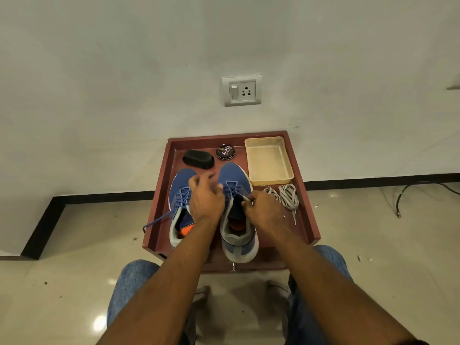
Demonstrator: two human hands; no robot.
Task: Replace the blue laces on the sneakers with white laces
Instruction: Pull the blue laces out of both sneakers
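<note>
Two bare forearms are reaching forward from denim-covered knees toward a red tray (pixel 159 195). Within this single head view, the left hand (pixel 205 199) is hovering between the two sneakers, fingers loosely curled and motion-blurred, so whether it is gripping anything cannot be told. Just right of it, the right hand (pixel 262 210) is pinching a blue lace end at the upper eyelets of the right sneaker (pixel 237 220), which is running lengthwise away from the person. Left of both hands, the left sneaker (pixel 180 202) is sitting fully laced. White laces (pixel 286 196) are lying coiled just right of the right hand, the nearer one.
</note>
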